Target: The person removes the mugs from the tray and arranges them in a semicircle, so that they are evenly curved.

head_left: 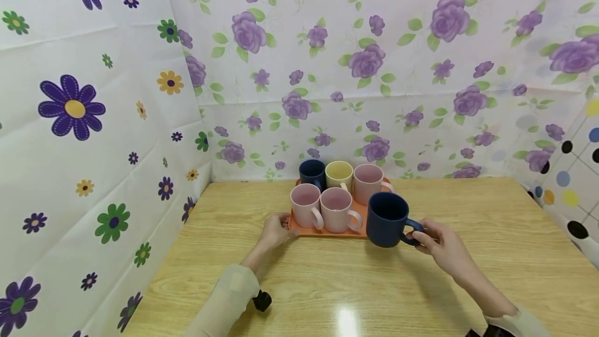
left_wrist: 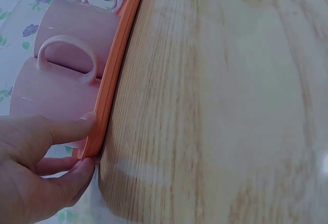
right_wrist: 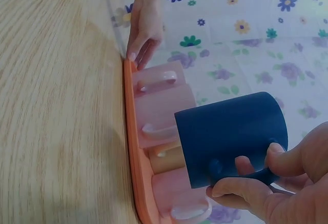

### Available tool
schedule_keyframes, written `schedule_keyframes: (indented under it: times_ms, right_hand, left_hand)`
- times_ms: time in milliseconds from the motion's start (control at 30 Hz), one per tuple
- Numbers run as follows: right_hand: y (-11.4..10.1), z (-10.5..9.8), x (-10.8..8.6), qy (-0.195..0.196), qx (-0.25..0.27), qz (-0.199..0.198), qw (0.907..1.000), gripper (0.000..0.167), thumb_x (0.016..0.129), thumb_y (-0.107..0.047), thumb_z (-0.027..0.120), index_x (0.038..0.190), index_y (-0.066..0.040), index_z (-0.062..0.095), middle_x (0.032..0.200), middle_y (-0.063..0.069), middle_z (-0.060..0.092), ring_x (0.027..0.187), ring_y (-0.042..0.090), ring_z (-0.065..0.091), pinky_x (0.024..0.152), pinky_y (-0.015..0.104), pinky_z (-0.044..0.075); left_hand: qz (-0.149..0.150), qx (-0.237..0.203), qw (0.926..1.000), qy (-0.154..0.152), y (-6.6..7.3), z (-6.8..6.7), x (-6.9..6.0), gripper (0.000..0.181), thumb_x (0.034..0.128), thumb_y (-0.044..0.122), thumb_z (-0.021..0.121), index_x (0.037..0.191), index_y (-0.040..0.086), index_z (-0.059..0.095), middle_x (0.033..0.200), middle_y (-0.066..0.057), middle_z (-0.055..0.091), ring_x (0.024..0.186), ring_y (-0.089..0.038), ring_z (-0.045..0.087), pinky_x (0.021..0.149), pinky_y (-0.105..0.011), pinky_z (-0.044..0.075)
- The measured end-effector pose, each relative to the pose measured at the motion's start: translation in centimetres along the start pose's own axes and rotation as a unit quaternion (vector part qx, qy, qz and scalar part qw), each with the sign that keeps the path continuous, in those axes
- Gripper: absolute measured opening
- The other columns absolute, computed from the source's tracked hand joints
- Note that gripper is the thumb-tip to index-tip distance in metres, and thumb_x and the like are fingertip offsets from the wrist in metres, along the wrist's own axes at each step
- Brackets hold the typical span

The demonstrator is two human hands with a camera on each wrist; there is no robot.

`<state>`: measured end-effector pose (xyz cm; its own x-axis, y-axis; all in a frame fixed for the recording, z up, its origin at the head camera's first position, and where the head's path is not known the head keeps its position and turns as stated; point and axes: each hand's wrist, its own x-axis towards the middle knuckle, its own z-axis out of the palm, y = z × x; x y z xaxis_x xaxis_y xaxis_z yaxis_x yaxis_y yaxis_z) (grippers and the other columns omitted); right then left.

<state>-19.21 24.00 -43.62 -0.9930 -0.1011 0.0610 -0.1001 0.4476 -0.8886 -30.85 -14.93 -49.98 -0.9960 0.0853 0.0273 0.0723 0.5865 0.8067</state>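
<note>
The right hand (head_left: pixel 444 248) grips the handle of a dark blue mug (head_left: pixel 386 222), which is raised at the front right of an orange tray (head_left: pixel 306 231). In the right wrist view the fingers curl round the handle of that mug (right_wrist: pixel 233 137). At the tray's front left corner the left hand (head_left: pixel 276 233) pinches the rim; the left wrist view shows thumb and fingers of the left hand (left_wrist: pixel 46 167) on the tray's corner (left_wrist: pixel 97 139). On the tray stand pink mugs (head_left: pixel 306 206) (head_left: pixel 336 211) in front, with a blue mug (head_left: pixel 312 171), a yellow mug (head_left: pixel 339 173) and a pink mug (head_left: pixel 368 183) behind.
A wooden table (head_left: pixel 327 280) carries the tray near its back edge. Behind it hangs a white cloth with purple roses (head_left: pixel 365 61); a flower-patterned cloth (head_left: pixel 75 108) is at the left and a dotted cloth (head_left: pixel 571 196) at the right.
</note>
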Motion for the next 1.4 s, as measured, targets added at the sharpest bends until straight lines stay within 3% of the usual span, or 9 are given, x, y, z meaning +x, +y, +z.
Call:
schedule_keyframes:
  times_ms: [233, 500, 667, 933, 1400]
  right_hand:
    - [-0.7, 0.1, -0.5, -0.014, 0.019, 0.004, 0.9997, 0.024, 0.099, -0.016, 0.053, 0.114, 0.002, 0.060, 0.108, 0.018, 0.069, 0.101, 0.021, 0.069, 0.082, 0.032, 0.061]
    - [-1.1, 0.3, -1.0, -0.011, 0.003, -0.011, 0.9999, 0.022, 0.098, -0.017, 0.055, 0.113, -0.002, 0.062, 0.107, 0.017, 0.069, 0.095, 0.009, 0.069, 0.080, 0.030, 0.061]
    - [-1.5, 0.5, -1.2, -0.014, 0.011, -0.025, 0.9995, 0.023, 0.098, -0.014, 0.055, 0.114, 0.001, 0.061, 0.108, 0.018, 0.069, 0.096, 0.013, 0.070, 0.080, 0.029, 0.061]
    - [-1.9, 1.0, -1.4, -0.036, 0.033, -0.014, 0.9987, 0.025, 0.098, -0.014, 0.055, 0.116, 0.002, 0.061, 0.110, 0.018, 0.067, 0.099, 0.013, 0.069, 0.082, 0.029, 0.061]
    - [-1.7, 2.7, -1.4, -0.079, 0.041, -0.052, 0.9947, 0.025, 0.096, -0.016, 0.059, 0.111, 0.004, 0.062, 0.100, 0.013, 0.070, 0.094, 0.018, 0.070, 0.078, 0.028, 0.062]
  left_hand:
    - [0.018, 0.012, 0.9997, 0.012, 0.0, 0.0, 0.0, 0.059, 0.0696, 0.002, 0.083, 0.123, -0.008, 0.061, 0.110, -0.021, 0.069, 0.101, -0.026, 0.065, 0.087, -0.034, 0.058]
    - [0.033, 0.012, 0.9994, 0.007, 0.1, 0.1, 0.1, 0.061, 0.0700, -0.002, 0.082, 0.126, -0.008, 0.059, 0.121, -0.024, 0.064, 0.113, -0.032, 0.063, 0.092, -0.034, 0.058]
    - [0.028, 0.003, 0.9995, 0.013, 0.1, 0.1, 0.2, 0.060, 0.0688, -0.003, 0.083, 0.125, -0.008, 0.060, 0.123, -0.025, 0.063, 0.114, -0.033, 0.062, 0.092, -0.033, 0.057]
    - [0.047, 0.006, 0.9987, 0.017, 0.2, 0.1, 0.0, 0.059, 0.0680, -0.005, 0.082, 0.123, -0.012, 0.060, 0.116, -0.027, 0.066, 0.108, -0.033, 0.065, 0.086, -0.034, 0.060]
    - [0.024, -0.027, 0.9993, 0.010, 0.2, 0.3, 0.0, 0.062, 0.0692, -0.009, 0.080, 0.126, -0.012, 0.056, 0.125, -0.029, 0.060, 0.115, -0.036, 0.062, 0.090, -0.034, 0.058]
